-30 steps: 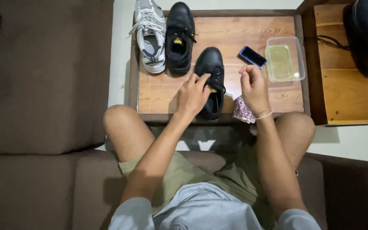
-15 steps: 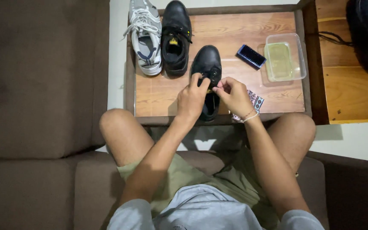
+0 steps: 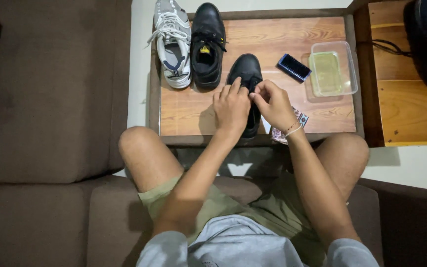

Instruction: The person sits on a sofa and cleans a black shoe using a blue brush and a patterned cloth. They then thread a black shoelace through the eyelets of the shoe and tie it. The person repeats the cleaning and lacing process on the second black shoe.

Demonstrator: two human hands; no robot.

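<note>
The person sits on a brown sofa (image 3: 50, 207), knees against the near edge of a low wooden table (image 3: 184, 111).

Left hand (image 3: 231, 108): it rests on the near half of a black shoe (image 3: 245, 66), fingers bent toward the lace area. Right hand (image 3: 274, 105): it meets the left over the same shoe, fingertips pinched together at the laces. Whether a lace lies between the fingers cannot be told; the hands cover that part. A thin band circles the right wrist.

The black shoe stands on the table, toe pointing away from the person, heel near the table's near edge.

A patterned cloth (image 3: 300, 118) lies just beside the right wrist, partly hidden by it.

Further back, a dark rectangular brush (image 3: 294, 67) lies right of the shoe's toe. Right of the brush stands a clear rectangular plastic container (image 3: 332, 69) holding a yellowish content.

At the far left of the table, a second black shoe (image 3: 207, 44), bearing a small yellow tongue label, stands beside a grey-white sneaker (image 3: 173, 42).
</note>
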